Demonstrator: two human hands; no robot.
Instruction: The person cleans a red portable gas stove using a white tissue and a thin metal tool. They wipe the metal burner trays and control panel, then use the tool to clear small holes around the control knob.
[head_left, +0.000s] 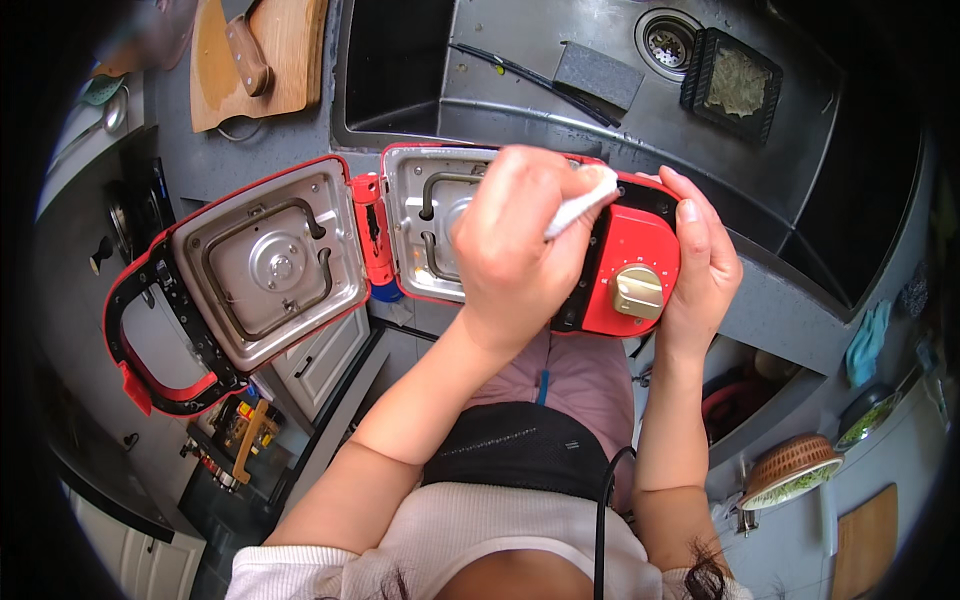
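Observation:
A red electric sandwich or waffle maker lies opened flat across the counter's front edge, its plates off and the bent heating elements bare. Its lid half (266, 259) with the black and red handle is at the left; the base half (442, 161), with a gold dial (637, 291), is at the right. My left hand (517, 240) holds a folded white cloth (581, 206) against the base's upper rim, near the black strip beside the dial housing. My right hand (697, 262) grips the right end of the base, its fingers over the edge.
Behind is a steel sink (517, 30) with a grey scouring pad (600, 75), black chopsticks or rods (525, 71), a black plastic tray (731, 86) and a drain (667, 45). A knife (247, 56) rests on a wooden cutting board (300, 67) at upper left. A brown basket (795, 465) stands lower right.

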